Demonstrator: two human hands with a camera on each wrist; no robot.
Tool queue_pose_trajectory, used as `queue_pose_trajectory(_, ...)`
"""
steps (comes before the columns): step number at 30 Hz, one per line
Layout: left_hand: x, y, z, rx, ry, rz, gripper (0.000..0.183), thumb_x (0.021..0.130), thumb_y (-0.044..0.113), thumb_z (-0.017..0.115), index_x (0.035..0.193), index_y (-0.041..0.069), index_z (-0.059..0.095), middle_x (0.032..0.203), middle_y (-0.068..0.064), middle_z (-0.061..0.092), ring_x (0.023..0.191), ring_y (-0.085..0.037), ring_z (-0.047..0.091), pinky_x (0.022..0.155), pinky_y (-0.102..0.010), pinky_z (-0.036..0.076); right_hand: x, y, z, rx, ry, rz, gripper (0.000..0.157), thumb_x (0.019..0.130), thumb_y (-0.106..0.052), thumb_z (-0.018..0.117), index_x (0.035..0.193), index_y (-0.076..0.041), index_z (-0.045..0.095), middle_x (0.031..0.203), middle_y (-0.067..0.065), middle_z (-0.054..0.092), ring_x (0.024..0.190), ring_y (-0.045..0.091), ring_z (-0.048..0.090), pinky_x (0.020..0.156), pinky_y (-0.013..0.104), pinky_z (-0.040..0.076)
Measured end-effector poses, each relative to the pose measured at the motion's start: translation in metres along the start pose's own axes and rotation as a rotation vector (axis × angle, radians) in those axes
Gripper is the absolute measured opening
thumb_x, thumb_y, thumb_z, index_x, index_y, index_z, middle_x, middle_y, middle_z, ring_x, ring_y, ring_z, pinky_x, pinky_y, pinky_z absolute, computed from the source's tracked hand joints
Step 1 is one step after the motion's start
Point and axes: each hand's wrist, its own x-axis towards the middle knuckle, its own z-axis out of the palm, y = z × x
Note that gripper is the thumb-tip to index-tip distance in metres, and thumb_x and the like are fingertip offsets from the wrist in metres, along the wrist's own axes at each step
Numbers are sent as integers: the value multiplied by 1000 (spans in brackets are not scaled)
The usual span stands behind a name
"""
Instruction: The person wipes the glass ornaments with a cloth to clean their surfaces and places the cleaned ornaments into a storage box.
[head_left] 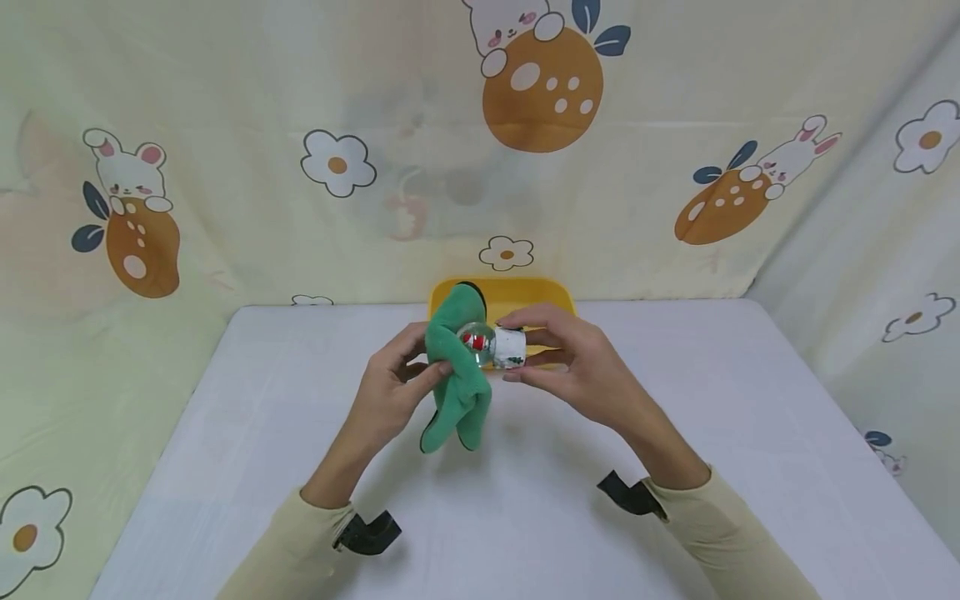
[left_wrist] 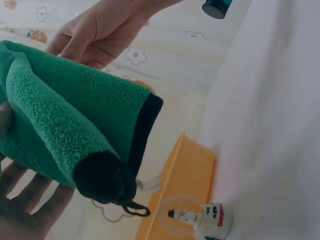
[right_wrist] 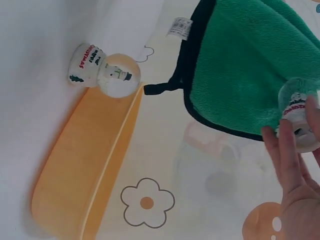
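Observation:
My left hand (head_left: 386, 387) pinches a green plush towel (head_left: 456, 333) with dark edging, bunched up and hanging down in front of it. Over the tabletop, my right hand (head_left: 581, 367) grips a small snow globe (head_left: 510, 348) by its white base. The globe lies sideways, its glass ball with a red figure inside right against the towel. In the right wrist view, the towel (right_wrist: 240, 65) drapes beside this globe (right_wrist: 295, 110). A second snow globe (right_wrist: 120, 75), with a snowman and a lettered white base, stands upright on the table; the head view hides it.
At the back of the white table (head_left: 540, 500) sits a yellow container (head_left: 536, 287), partly covered by the hands and towel. The second globe stands close to its side. A patterned curtain (head_left: 247, 208) hangs directly behind the table.

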Motion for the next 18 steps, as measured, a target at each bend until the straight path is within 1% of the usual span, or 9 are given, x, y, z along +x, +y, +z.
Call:
queue_pose_trajectory(2,0,0,0,-6,-18,12,40,96,6,69,134,13,60,129,-2,63,113,-21,62,92,-37,60,-1,0,0,-2,5,-19,57,79,4,82,131,-8,62,127,7,63,108,23,72,84,30,62)
queue_pose_trajectory(8,0,1,3,-27,-73,90,53,91,5,75,140,13,57,134,-4,61,118,-24,59,94,-42,59,-2,-1,1,-29,-3,-47,59,79,3,82,134,-7,65,129,7,62,108,21,70,85,30,61)
queue_pose_trajectory(10,0,2,3,-25,-71,107,53,91,4,75,140,12,57,134,-5,61,120,-24,58,94,-41,60,-3,-1,2,-39,-5,-54,60,80,3,82,136,-7,64,128,7,62,108,22,70,85,29,61)
queue_pose_trajectory(13,-1,2,4,-20,-62,122,54,91,3,75,140,11,57,134,-6,61,122,-24,58,93,-40,60,-3,0,3,-23,-3,-66,62,80,3,81,138,-6,62,127,8,64,106,23,70,86,30,61)
queue_pose_trajectory(18,-2,2,4,-33,-54,143,54,91,1,75,141,10,56,134,-8,61,118,-24,60,90,-39,62,-2,-1,6,-14,16,-58,60,82,2,80,138,-6,61,126,8,65,101,21,72,85,30,62)
